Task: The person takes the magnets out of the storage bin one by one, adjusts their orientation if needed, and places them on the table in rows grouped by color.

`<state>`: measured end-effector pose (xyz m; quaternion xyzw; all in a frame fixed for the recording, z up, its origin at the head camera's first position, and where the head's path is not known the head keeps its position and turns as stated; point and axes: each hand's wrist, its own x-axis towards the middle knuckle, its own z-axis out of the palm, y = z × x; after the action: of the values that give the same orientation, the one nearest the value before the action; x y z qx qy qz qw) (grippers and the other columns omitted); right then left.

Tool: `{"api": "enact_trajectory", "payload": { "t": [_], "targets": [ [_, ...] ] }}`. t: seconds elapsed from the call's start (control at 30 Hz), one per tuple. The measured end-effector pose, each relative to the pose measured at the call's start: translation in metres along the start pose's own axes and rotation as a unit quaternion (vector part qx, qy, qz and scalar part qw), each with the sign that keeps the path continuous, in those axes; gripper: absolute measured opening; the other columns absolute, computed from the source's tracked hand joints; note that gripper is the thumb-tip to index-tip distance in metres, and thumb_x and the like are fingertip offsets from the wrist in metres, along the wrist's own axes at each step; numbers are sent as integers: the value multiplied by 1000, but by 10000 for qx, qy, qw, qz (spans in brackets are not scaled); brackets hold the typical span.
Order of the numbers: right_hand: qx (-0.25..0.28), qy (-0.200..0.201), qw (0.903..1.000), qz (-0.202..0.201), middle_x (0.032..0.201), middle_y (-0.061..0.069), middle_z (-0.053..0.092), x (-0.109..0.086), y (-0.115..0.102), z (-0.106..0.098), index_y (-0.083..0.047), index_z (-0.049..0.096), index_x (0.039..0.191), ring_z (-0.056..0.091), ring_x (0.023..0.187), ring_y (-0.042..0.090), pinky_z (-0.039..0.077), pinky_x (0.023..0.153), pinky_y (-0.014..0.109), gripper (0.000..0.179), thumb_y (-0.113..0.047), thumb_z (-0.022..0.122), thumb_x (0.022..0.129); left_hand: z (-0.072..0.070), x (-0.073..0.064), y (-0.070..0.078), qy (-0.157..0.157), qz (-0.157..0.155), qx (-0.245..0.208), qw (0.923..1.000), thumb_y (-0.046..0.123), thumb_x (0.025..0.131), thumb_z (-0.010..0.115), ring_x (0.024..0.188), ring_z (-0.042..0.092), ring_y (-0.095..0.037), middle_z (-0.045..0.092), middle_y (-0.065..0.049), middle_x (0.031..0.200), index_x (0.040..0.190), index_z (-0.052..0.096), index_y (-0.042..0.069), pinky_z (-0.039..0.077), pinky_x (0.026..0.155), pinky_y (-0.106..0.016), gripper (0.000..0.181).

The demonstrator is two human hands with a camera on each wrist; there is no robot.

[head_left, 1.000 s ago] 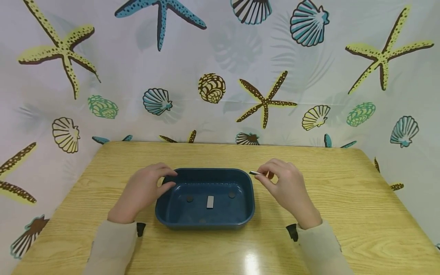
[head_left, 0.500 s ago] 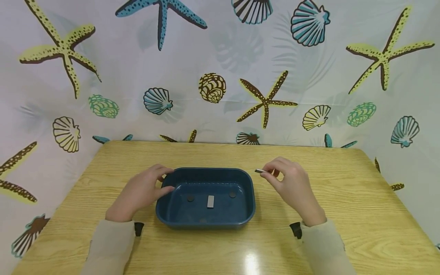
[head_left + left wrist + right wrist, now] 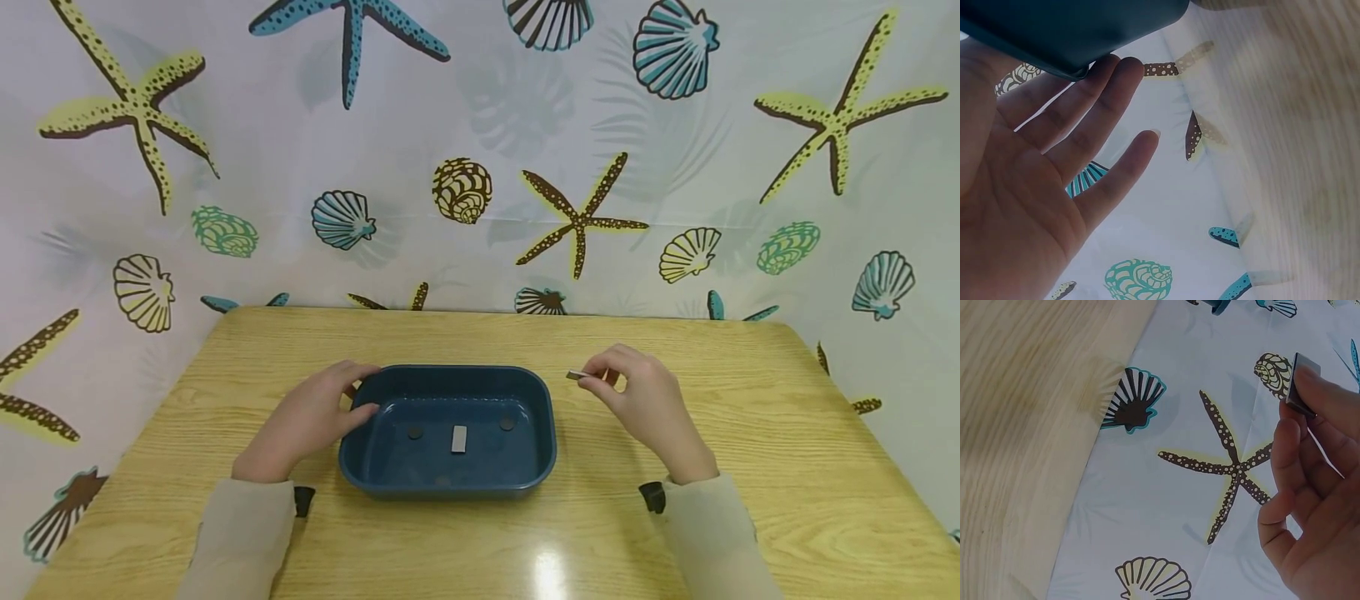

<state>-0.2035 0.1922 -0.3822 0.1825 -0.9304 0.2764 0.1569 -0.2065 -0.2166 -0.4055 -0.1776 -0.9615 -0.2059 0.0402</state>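
A dark blue plastic tub (image 3: 450,493) stands on the wooden table. My left hand (image 3: 318,415) grips its left end: the thumb lies over the rim and the index fingertip is at the far corner. In the left wrist view, the other fingers of my left hand (image 3: 1054,162) stretch outside the tub wall (image 3: 1129,25). Clear of the tub's right side, my right hand (image 3: 641,400) pinches a small flat rectangular block (image 3: 577,375) between thumb and fingers. That block (image 3: 1297,394) shows a silvery face and a dark edge in the right wrist view.
Inside the tub lie a similar pale rectangular block (image 3: 459,439) and two dark round marks or discs, one left (image 3: 415,432) and one right (image 3: 507,424). The wooden table (image 3: 750,433) extends to both sides. Behind it hangs a shell-and-starfish cloth (image 3: 405,125).
My right hand has drawn to the right, away from the tub, with the small block still pinched. My left hand has shifted slightly left at the rim. The tub stays put.
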Motion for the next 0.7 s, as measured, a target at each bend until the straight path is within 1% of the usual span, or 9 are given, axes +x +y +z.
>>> {"api": "enact_trajectory", "payload": {
  "t": [0.2,0.47,0.7],
  "targets": [
    [-34,-216,9996,190,89,-1,70,0,7,2,-15,76,93,56,77,13,40,63,27,6,-21,78,92,0,0,0,-8,18,-35,10000,15,93,77,101,70,-30,68,-18,128,139,61,2,59,76,-42,51],
    [58,-456,9981,409,89,-1,70,-1,14,5,-16,77,94,58,80,15,43,69,29,5,-20,78,92,1,0,-1,-19,34,-70,10000,15,92,77,101,69,-30,68,-18,128,140,60,2,59,77,-42,52],
    [148,-923,9931,710,89,-1,70,-1,21,8,-16,77,94,59,80,14,45,71,30,7,-22,77,94,0,-1,-1,-38,38,-75,10000,14,93,77,102,70,-30,68,-18,128,141,60,2,59,75,-41,52]
  ]
}}
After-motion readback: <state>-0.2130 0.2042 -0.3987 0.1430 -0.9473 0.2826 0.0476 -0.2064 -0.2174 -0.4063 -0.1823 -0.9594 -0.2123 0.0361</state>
